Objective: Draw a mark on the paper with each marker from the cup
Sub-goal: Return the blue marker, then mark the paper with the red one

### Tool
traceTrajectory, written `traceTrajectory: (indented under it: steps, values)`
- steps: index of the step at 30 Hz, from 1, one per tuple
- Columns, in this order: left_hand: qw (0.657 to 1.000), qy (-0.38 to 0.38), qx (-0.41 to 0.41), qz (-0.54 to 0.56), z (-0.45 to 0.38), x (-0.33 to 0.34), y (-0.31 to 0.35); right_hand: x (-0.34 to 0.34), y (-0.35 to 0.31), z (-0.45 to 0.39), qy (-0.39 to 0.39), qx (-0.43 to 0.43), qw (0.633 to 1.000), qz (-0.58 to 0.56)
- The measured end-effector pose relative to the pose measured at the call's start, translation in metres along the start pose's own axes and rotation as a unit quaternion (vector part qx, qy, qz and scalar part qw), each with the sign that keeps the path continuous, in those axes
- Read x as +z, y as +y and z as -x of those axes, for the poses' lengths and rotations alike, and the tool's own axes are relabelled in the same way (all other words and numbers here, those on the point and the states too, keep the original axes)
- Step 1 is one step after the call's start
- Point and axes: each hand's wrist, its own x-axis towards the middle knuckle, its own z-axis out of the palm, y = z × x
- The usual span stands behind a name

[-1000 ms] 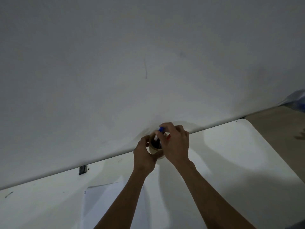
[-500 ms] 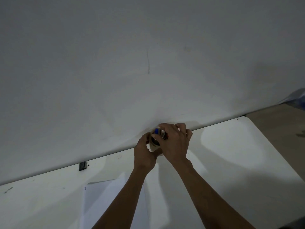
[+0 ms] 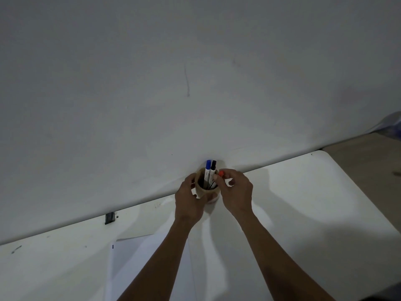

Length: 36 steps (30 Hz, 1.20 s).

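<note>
A tan cup (image 3: 200, 190) stands on the white table near the wall. A blue-capped marker (image 3: 207, 172) and a black-capped marker (image 3: 212, 171) stick up out of it. My left hand (image 3: 188, 200) wraps the cup's left side. My right hand (image 3: 235, 192) is at the cup's right rim, and its fingertips pinch a red-capped marker (image 3: 221, 173) whose body is mostly hidden. A white sheet of paper (image 3: 132, 263) lies nearer to me, partly under my left forearm, with a small dark mark (image 3: 113, 247) near its top left corner.
The white table (image 3: 303, 203) runs along a plain white wall (image 3: 195, 83), with its rounded right corner at the upper right. A small dark bracket (image 3: 109, 217) sits at the wall's base to the left. Brown floor (image 3: 373, 155) lies beyond the table's right edge.
My right hand let the blue marker settle into the cup and shifted to the right rim, where it now pinches the red-capped marker. The left hand stayed on the cup.
</note>
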Motion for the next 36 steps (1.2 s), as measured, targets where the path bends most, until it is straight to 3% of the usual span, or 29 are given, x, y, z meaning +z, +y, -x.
traceTrajectory:
  steps: [8,12,16,20,23,27,31,34,36]
  values:
    - [1.000,-0.012,0.009,-0.006,0.001,0.000,0.006,-0.025,-0.021,0.003,0.011,0.001,0.998,-0.068]
    - [1.000,-0.010,0.006,-0.012,0.003,0.000,0.008,-0.045,-0.032,0.005,0.033,0.092,0.979,-0.181]
    - [0.999,-0.007,-0.013,-0.049,0.002,0.000,0.006,-0.066,-0.038,0.012,0.013,0.248,0.889,-0.384]
    - [0.997,-0.010,-0.023,-0.068,0.005,-0.005,0.005,-0.072,-0.037,0.027,-0.078,0.345,0.770,-0.531]
    - [0.995,-0.006,-0.050,-0.083,0.016,-0.022,0.006,-0.064,-0.038,0.043,-0.142,0.352,0.743,-0.551]
    - [0.991,0.022,-0.027,-0.126,0.041,-0.064,0.001,-0.043,-0.053,0.066,-0.199,0.314,0.769,-0.520]
    - [0.994,0.043,-0.022,-0.103,0.076,-0.115,-0.005,-0.006,-0.074,0.093,-0.174,0.278,0.840,-0.432]
    - [0.997,0.035,-0.020,-0.071,0.099,-0.147,-0.010,0.023,-0.088,0.121,-0.164,0.245,0.908,-0.299]
    - [0.997,0.028,-0.006,-0.071,0.113,-0.165,-0.013,0.037,-0.097,0.140,-0.174,0.236,0.920,-0.259]
